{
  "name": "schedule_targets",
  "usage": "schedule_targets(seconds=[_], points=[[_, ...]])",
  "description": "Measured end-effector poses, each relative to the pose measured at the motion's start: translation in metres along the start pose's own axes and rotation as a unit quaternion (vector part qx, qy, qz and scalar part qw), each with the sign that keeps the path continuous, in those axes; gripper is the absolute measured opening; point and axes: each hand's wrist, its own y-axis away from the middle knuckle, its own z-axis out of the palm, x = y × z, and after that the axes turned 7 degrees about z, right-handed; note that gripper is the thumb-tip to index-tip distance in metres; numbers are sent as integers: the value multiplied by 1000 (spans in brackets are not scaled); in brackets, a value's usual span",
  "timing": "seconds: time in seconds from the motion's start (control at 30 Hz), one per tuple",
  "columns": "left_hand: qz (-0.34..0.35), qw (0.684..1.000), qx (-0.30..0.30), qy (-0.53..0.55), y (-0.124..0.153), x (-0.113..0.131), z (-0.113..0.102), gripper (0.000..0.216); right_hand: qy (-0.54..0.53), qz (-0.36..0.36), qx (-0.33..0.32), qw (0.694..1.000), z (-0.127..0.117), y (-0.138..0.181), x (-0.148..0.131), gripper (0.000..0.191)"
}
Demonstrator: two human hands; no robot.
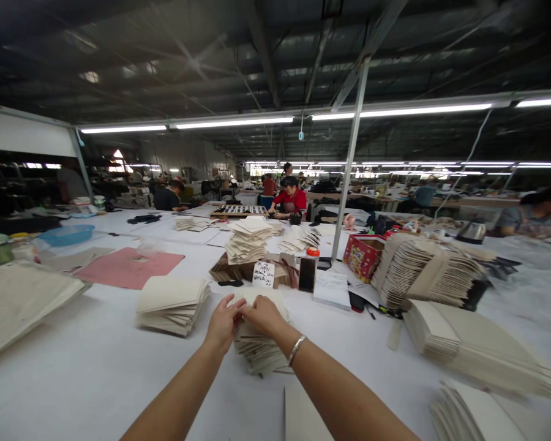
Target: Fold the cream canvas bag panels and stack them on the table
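White bench (73,373) is carrying the cream stack (259,358), with a 2nd pile (172,304) lying near on its left. Left hand (221,329) and right hand (264,315) are both pinching its top sheets. Stack is fanning unevenly; a sideways tug is risking spilling sheets.

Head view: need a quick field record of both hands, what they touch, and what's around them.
left: left hand on top of the cream stack, fingertips meeting the other hand's
right: right hand on the same stack, bracelet on its wrist
grip: cannot tell whether a sheet is pinched
surface: white table
nearby: second stack to the left; pink sheet beyond it; handwritten card and upright phone ahead; red box further right
others: person in red seated at the far end
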Motion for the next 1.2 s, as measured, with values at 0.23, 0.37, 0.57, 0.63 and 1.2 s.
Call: schedule_targets(seconds=[0.23,0.37,0.57,0.63,1.2], points=[[145,951,-39,-269,2,-20,-4,47,-178,86,-78,977,-25,-29,-2,5],[244,792,-165,-534,9,-24,2,54,-334,106,-55,935,-42,-39,10,9],[266,666,-186,-671,9,-17,11,48,-515,44,94,851,-103,-20,54,9],[292,705,-177,-622,14,-13,19,53,-552,30,113,826,-114,2,74,14],[186,872,-296,-342,159,-117,61,41,-465,169,-15,869,-90,187,235,39]])
